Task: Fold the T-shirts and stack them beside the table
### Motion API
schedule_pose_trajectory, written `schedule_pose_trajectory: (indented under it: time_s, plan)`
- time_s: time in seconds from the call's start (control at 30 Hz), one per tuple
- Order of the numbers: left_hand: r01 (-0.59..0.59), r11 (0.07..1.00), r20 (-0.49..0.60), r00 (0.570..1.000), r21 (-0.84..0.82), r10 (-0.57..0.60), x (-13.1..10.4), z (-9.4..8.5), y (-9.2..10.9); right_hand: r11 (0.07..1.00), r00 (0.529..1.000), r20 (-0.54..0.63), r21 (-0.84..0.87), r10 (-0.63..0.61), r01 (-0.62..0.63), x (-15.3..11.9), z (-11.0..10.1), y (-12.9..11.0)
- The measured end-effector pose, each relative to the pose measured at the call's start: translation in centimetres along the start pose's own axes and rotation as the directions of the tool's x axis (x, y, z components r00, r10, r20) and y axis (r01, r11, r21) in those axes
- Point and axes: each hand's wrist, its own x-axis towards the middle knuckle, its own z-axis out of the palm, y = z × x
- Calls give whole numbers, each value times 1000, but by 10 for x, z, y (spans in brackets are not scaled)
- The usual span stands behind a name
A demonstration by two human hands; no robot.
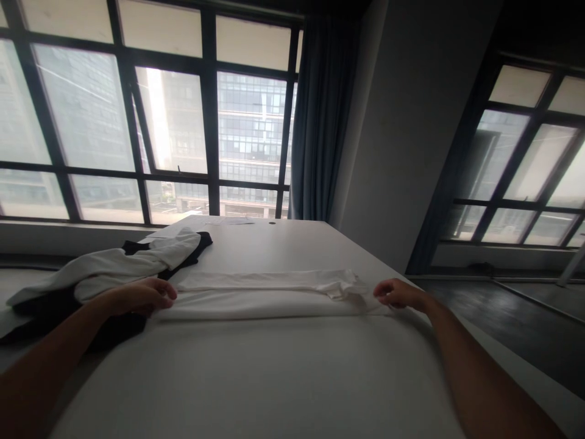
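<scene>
A white cloth (274,305), folded into a long flat strip, lies across the table in front of me. At its left end, my left hand (148,297) is closed with the fingers pinching the cloth's edge. My right hand (397,294) is closed at the other end, thumb and fingers pinched on the thin, sheer-looking edge. Between the hands the cloth is stretched sideways, with crumpled folds near its right end.
A heap of white and black clothes (114,262) lies left of the cloth. The white table (292,244) reaches toward the windows, with papers (228,221) and a small dark round spot at its far end. A blue curtain (320,122) hangs beyond.
</scene>
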Motion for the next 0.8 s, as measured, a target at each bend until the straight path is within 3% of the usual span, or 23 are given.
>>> schedule_pose_trajectory:
  time_s: [0.07,0.2,0.3,0.37,0.43,0.53,0.63,0.8]
  plan:
    - [53,997,32,998,64,-55,1,0,-2,988,994,59,-131,91,-83,2,1,2]
    - [56,984,108,991,169,-75,1,-2,-4,946,989,42,-302,140,-121,0,2,-8]
    - [7,970,131,991,244,-41,5,-6,-5,893,997,-43,-443,69,-81,-5,5,-26]
    - [-56,950,49,998,307,43,10,-6,-4,860,990,-106,-509,-89,23,-7,11,-41]
    - [-113,917,-111,980,382,167,19,-1,-4,859,985,-78,-503,-152,93,-9,21,-53]
    - [-177,871,-276,903,459,329,31,13,-5,908,997,82,-418,8,27,-12,36,-63]
    - [-256,847,-254,878,466,405,37,28,-7,918,972,204,-396,119,-29,-13,44,-62]
    - [-281,839,-249,868,466,430,39,33,-11,871,985,173,-484,8,78,-10,53,-62]
